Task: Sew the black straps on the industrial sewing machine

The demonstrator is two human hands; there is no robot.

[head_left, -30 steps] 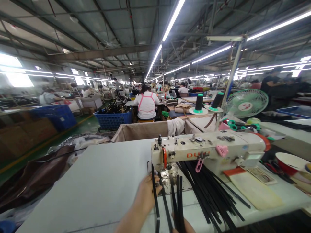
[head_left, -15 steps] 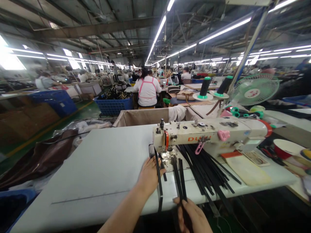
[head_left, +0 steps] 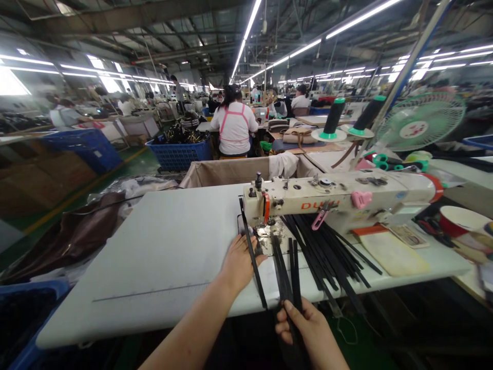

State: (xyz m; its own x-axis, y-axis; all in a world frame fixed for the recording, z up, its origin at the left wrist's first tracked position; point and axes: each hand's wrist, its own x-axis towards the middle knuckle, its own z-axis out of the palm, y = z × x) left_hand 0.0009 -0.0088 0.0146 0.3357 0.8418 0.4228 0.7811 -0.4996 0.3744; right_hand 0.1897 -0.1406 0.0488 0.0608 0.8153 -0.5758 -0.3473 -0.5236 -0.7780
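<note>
A white sewing machine (head_left: 304, 198) stands on the pale table. My left hand (head_left: 241, 259) lies just left of its needle plate, on a long black strip (head_left: 253, 262) that slants toward the table's front edge; the fingertips are partly hidden by the strip. At the front edge, my right hand (head_left: 304, 324) is closed round several black strips (head_left: 282, 272), whose far ends reach up toward the needle plate. A fanned pile of black strips (head_left: 327, 252) rests under the machine's arm, right of my right hand.
Two black thread cones (head_left: 334, 117) and a green fan (head_left: 419, 123) stand behind the machine. A yellowish pad (head_left: 393, 252) lies on the right. Beyond the table are a fabric-lined bin (head_left: 215, 173), a blue crate (head_left: 179, 153) and a seated person (head_left: 234, 126). Dark material (head_left: 77, 231) lies left.
The view has shifted slightly. The strip at my left hand now slants more, its far end beside the machine head. A short strip by my left thumb no longer shows separately. My right hand still grips its strips.
</note>
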